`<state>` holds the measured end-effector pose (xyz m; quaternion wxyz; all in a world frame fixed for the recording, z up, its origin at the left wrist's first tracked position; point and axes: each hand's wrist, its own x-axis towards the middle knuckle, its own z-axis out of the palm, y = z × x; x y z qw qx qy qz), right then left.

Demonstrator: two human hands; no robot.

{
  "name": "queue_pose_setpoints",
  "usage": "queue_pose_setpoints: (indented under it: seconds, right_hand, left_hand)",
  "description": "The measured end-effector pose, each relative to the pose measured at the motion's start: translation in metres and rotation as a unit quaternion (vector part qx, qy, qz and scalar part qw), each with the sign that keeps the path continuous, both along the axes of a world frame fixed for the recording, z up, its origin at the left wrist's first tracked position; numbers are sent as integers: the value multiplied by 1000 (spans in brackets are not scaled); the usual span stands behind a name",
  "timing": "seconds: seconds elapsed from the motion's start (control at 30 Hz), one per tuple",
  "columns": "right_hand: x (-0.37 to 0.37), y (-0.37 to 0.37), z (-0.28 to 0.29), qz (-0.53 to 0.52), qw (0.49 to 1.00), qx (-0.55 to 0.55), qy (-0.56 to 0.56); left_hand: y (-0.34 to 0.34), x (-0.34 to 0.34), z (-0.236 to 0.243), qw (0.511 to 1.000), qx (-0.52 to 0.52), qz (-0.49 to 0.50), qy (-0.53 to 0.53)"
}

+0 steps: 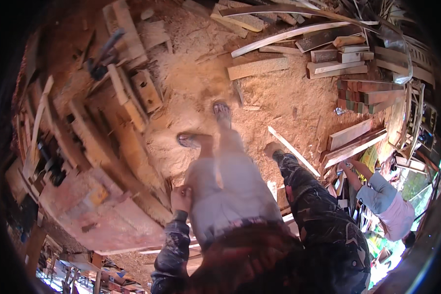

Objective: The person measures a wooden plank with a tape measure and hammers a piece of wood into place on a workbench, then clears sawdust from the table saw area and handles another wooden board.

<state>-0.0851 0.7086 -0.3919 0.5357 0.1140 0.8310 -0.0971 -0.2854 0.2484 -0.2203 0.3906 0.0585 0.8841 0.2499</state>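
My left hand (pixel 181 198) is low beside my left thigh, its fingers curled against my leg; whatever is inside them, if anything, is hidden. My right arm, in a dark patterned sleeve, reaches forward along my right side. My right hand (pixel 272 149) is small and soft in the picture, so its fingers cannot be read. Just right of it a pale narrow strip of wood (pixel 294 152) lies diagonally on the sawdust-covered floor (pixel 250 127). My bare legs and sandalled feet stand in the middle of the view.
Planks (pixel 98 142) and a pinkish board (pixel 98 215) lie along the left, near a dark metal tool (pixel 98 66). Loose boards (pixel 257 68), stacked timber blocks (pixel 367 95) and more planks (pixel 353 137) fill the far and right sides. Another person (pixel 387 206) bends at the right.
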Motion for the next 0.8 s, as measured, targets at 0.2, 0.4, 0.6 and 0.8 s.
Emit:
queue_pose_setpoints:
  seconds: [0.2, 0.4, 0.6, 0.8]
  right_hand:
    - [-73, 20, -181, -263, 960, 69, 64]
    - [-101, 37, -315, -242, 930, 211, 179]
    - [-102, 7, -306, -296, 932, 184, 103]
    - [-98, -18, -213, -390, 915, 45, 96]
  left_hand:
    - [49, 18, -88, 972, -113, -156, -132]
    - [77, 5, -98, 959, -110, -183, -188]
    - [105, -10, -84, 957, -139, -118, -227]
    - [102, -11, -80, 956, -145, -149, -209]
